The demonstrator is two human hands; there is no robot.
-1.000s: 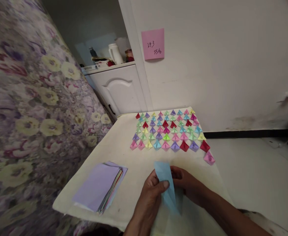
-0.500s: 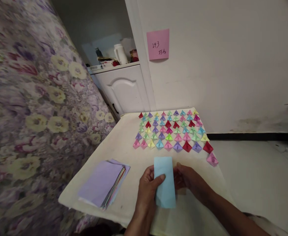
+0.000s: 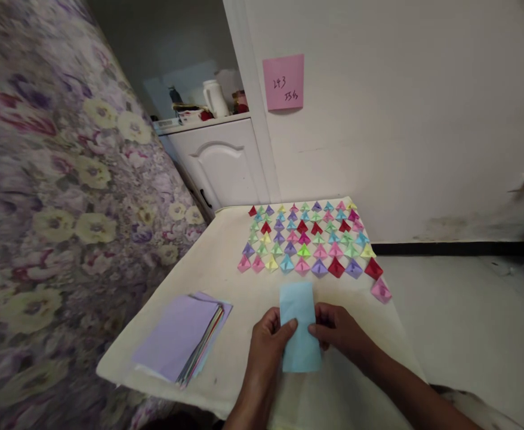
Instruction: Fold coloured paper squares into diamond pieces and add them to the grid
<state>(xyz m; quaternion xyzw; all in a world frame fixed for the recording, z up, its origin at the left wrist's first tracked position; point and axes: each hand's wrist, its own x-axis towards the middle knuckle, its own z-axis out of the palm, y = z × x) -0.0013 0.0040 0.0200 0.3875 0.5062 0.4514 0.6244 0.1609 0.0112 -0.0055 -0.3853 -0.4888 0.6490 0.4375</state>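
Together, both hands grip a light-blue paper [image 3: 298, 352], a tall rectangle held upright over the near part of the cream-covered desk [image 3: 212, 257]. The left hand [image 3: 267, 343] pinches its left side, the thumb lying flat on the front and the other fingers curled at the edge and partly hidden. The right hand [image 3: 337, 327] pinches the opposite edge, its thumb tip on the front as well, with the fingers bent behind.

Just beyond the paper, small folded paper pieces [image 3: 303, 266] stand in close rows, in red, pink, purple, yellow, green and blue. One pink piece [image 3: 381, 291] sits nearer than the rest, by the desk's right edge. Well to the left of the hands lies a stack of coloured sheets [image 3: 176, 337], purple on top, its edges uneven. A pink note [image 3: 283, 82] with handwriting hangs on the wall [image 3: 400, 107], and a floral curtain [image 3: 65, 251] fills the left side.
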